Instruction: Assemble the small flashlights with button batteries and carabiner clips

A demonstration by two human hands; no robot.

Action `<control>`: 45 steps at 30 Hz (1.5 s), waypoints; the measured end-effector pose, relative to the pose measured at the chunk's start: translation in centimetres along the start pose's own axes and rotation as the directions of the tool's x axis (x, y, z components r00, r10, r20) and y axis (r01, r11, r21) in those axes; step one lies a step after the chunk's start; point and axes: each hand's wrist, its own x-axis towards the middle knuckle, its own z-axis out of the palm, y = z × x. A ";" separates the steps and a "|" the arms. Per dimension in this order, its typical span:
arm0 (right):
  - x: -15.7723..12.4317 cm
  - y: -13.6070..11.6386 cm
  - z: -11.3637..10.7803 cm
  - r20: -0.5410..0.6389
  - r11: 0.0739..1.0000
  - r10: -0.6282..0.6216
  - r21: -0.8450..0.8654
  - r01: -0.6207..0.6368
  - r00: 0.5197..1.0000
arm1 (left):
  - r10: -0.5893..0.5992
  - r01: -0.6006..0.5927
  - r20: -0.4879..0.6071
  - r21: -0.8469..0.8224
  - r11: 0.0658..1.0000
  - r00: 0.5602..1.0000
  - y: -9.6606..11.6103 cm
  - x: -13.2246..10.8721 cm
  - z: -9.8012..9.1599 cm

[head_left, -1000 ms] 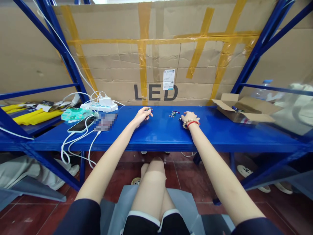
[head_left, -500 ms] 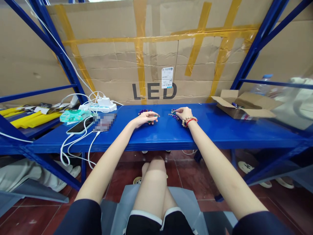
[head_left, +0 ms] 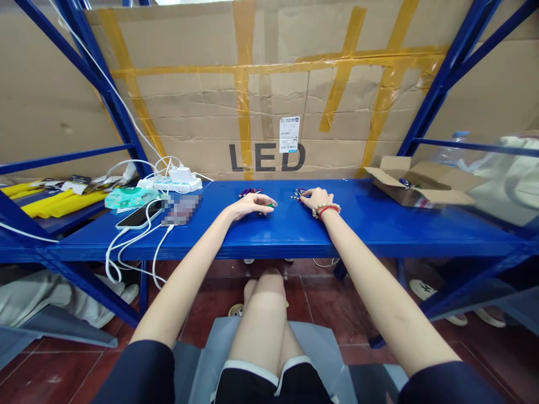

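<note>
My left hand (head_left: 249, 206) hovers low over the blue tabletop (head_left: 286, 224), its fingers closed on a small green piece with a shiny metallic end (head_left: 272, 205). Just behind that hand lies a small group of purple and red shiny pieces (head_left: 251, 191), partly hidden by it. My right hand (head_left: 316, 198), with a bead bracelet and a red cord at the wrist, is down at a second group of small purple and silver pieces (head_left: 297, 194). Its thumb and fingers are pinched at these pieces; whatever lies between the fingertips is too small and covered to make out.
An open cardboard box (head_left: 410, 193) with small pieces inside stands at the right. At the left are a phone (head_left: 141, 216), white charging cables, a power strip (head_left: 179, 182) and a green tissue pack (head_left: 130, 197). A large cardboard sheet (head_left: 202, 112) backs the table.
My right hand has lowered slightly and moved a little left over its group of pieces, covering more of them. My left hand stays nearly in place with the green piece.
</note>
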 end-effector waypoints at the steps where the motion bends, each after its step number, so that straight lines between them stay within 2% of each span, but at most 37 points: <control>1: -0.1 -0.1 -0.2 -0.006 1.000 0.024 0.007 -0.024 1.000 | -0.004 0.004 -0.003 0.000 1.000 1.000 0.0 0.0 0.0; 4: -0.4 -0.2 -0.8 0.006 0.998 0.048 0.030 -0.048 0.999 | -0.029 0.029 -0.002 0.004 1.000 1.000 -0.1 0.1 0.0; 7: -0.4 -0.3 -1.0 0.028 0.998 0.011 0.056 -0.013 1.000 | -0.047 0.047 0.008 -0.017 0.999 0.999 -0.1 0.1 0.0; 18: -0.1 -0.1 -0.3 0.006 0.998 -0.044 0.055 0.043 0.999 | -0.060 0.054 -0.062 -0.093 0.994 0.996 -0.3 0.3 0.0; 26: -0.7 -0.9 -0.8 0.034 1.000 -0.025 0.016 0.025 0.999 | -0.072 0.066 -0.046 -0.130 0.989 0.996 0.0 0.2 0.4; 31: -0.7 -1.0 -0.9 0.050 0.999 0.003 0.034 -0.004 0.999 | -0.060 0.041 -0.095 -0.186 0.982 0.994 -0.2 0.5 0.4; 35: -0.3 -0.6 -0.6 -0.032 0.996 0.022 0.090 -0.019 0.999 | -0.029 -0.008 -0.154 -0.237 0.971 0.988 -0.2 0.8 0.5; 37: -0.1 -0.5 -0.3 -0.126 0.984 -0.001 0.176 0.023 0.992 | -0.040 -0.006 -0.175 -0.256 0.967 0.984 -0.3 0.9 0.5; 40: -0.1 -0.7 0.0 -0.234 0.903 -0.136 0.370 0.217 0.963 | -0.063 -0.001 -0.206 -0.299 0.954 0.977 -0.5 1.1 0.5; 43: -0.6 -1.5 0.2 -0.230 0.746 -0.373 0.501 0.439 0.899 | -0.062 -0.004 -0.212 -0.298 0.955 0.975 -0.8 1.2 0.6; 45: -1.1 -2.1 0.2 -0.205 0.683 -0.488 0.516 0.518 0.848 | -0.044 -0.012 -0.201 -0.265 0.964 0.979 -0.9 1.2 0.6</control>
